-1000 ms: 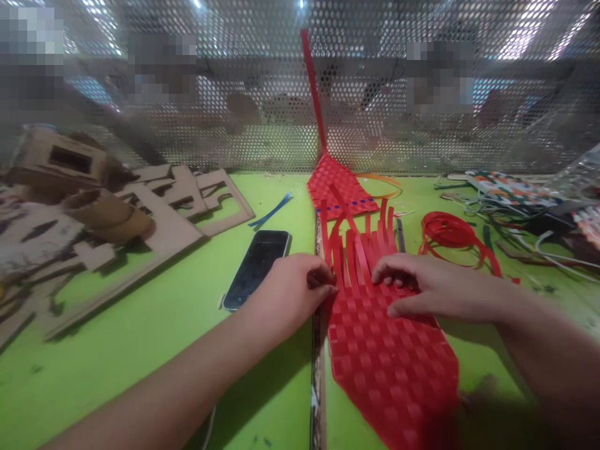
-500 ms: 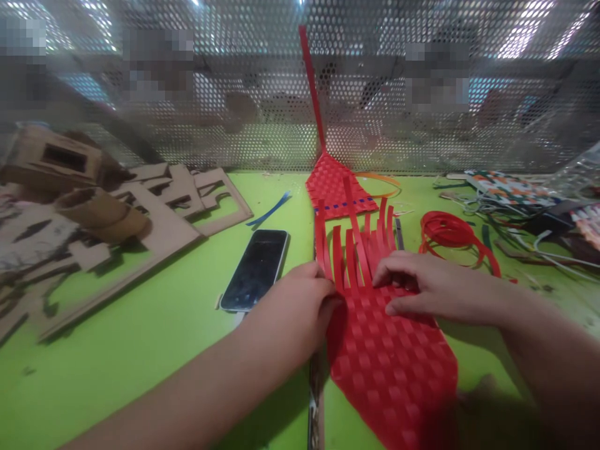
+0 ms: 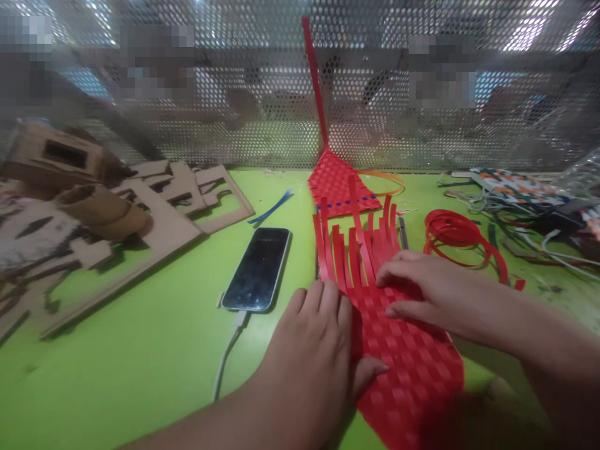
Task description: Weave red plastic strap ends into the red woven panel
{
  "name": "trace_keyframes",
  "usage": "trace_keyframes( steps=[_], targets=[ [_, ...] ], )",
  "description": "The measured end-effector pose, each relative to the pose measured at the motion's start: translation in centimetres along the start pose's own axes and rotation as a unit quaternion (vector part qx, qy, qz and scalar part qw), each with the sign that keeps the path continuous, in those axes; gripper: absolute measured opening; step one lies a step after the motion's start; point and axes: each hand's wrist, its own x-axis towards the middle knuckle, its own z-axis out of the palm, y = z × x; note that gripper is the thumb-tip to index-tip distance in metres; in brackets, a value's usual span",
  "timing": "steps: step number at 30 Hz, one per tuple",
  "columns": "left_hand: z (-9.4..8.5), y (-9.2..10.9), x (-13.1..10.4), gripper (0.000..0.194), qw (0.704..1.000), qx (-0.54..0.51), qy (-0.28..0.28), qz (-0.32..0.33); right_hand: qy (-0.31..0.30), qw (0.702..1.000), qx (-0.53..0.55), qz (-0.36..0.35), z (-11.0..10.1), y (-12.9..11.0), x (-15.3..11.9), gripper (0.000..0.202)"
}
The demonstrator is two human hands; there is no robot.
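Note:
A red woven strip mat [image 3: 407,362] lies in front of me, its loose strip ends standing up at the far side. My left hand [image 3: 312,350] grips its left edge, the thumb lying on top of the weave and the fingers at the side, their tips hidden. On the upper right of the mat, my right hand [image 3: 426,287] has curled fingers and thumb gripping the weave near the base of the loose strips. Beyond them stands a smaller red woven piece [image 3: 340,181] with a blue-dashed band and one long strip rising from its tip.
A phone [image 3: 257,269] with a white cable lies left of the mat. Cut cardboard pieces [image 3: 173,219] fill the left side. At right are a coil of red strip [image 3: 452,231] and a multicoloured woven piece [image 3: 515,187]. A perforated metal screen [image 3: 262,131] closes off the back.
My left hand has slid back toward me along the mat's left edge and turned, its thumb now on the weave. The phone's cable has come into view. The right hand stays nearly in place.

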Motion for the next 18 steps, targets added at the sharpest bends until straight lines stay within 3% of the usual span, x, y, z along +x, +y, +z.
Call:
trace_keyframes(
  steps=[18],
  targets=[
    [0.29,0.48,0.01,0.067,1.0,0.025,-0.002,0.016,-0.029,0.999,0.039,0.008,-0.81,-0.37,0.12,0.021]
  ],
)
